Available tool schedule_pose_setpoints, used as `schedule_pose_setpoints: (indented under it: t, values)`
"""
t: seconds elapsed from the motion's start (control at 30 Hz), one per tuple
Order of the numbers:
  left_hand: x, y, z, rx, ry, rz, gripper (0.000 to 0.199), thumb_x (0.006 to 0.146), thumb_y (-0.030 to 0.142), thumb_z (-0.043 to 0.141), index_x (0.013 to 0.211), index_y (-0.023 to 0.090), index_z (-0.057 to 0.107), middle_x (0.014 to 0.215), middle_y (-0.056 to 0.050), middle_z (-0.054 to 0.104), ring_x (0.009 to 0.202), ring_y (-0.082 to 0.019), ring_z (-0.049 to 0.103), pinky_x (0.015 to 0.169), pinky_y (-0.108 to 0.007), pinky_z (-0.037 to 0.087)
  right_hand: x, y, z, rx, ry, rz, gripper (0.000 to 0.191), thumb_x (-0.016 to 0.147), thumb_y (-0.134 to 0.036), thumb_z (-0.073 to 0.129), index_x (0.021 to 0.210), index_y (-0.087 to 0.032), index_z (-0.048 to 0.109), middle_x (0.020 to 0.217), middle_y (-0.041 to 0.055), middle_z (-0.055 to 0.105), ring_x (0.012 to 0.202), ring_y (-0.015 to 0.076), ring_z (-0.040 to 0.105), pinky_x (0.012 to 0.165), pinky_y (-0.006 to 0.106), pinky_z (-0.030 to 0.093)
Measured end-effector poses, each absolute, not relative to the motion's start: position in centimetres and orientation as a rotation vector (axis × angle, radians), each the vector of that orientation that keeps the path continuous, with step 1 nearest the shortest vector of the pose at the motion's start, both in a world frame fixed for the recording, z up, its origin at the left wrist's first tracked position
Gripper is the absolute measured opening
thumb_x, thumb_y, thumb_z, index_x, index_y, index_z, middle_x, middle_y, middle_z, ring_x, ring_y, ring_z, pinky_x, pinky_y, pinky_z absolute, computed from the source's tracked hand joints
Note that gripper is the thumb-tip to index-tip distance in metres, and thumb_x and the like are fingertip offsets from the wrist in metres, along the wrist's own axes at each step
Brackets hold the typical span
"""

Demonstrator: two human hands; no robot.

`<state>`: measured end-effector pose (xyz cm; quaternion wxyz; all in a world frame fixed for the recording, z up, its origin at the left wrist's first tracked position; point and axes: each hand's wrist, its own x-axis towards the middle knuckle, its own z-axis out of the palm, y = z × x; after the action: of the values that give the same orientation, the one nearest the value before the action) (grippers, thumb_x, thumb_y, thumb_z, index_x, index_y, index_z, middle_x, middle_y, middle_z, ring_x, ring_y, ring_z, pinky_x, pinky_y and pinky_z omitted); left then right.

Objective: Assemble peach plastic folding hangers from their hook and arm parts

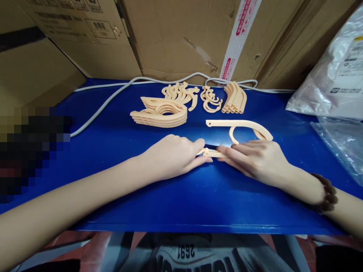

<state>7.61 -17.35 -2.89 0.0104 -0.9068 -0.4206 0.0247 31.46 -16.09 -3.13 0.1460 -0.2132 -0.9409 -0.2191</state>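
Observation:
Close together above the front middle of the blue table, both my hands are closed on beige plastic hanger parts. My left hand (176, 156) pinches a small curved hanger hook (202, 151), mostly hidden by the fingers. From the right, my right hand (259, 158) grips a hanger arm (213, 153), and the hook meets its end. Just behind my right hand lies a longer curved hanger arm (236, 123) with curved pieces under it, partly covered by that hand.
Behind lie a stack of folded hangers (161, 120), a pile of hooks (180, 92), smaller curved pieces (211, 102) and a bundle of hanger arms (235, 97). A white cable (109, 99) crosses the blue table (170, 204). Cardboard boxes (176, 37) and a plastic bag (326, 83) border it.

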Motion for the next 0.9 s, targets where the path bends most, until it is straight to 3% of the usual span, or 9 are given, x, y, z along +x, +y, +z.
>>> schedule_pose_setpoints:
  t: [0.63,0.9]
  values:
    - [7.4,-17.5,-3.8,-2.648,-1.056,-0.094,0.039,0.103,0.046,0.035,0.09,0.014,0.052,0.063,-0.003,0.062,0.053,-0.019,0.066,0.042,-0.026,0.019,31.5,-15.6,-3.2,-0.7,-2.768,-0.063,0.033,0.103,-0.038,0.042,0.112,-0.02,0.068,0.086,0.0,0.077,0.062,0.0112,0.069,0.054,0.023,0.04]
    - [7.5,-17.2,-4.0,-2.71,-1.082,-0.052,0.037,0.104,0.045,0.033,0.09,0.014,0.051,0.065,-0.003,0.064,0.054,-0.021,0.067,0.041,-0.027,0.017,31.5,-15.6,-3.2,-0.674,-2.763,-0.198,0.033,0.103,-0.036,0.042,0.112,-0.019,0.069,0.077,-0.0004,0.075,0.059,0.0119,0.067,0.053,0.024,0.038]
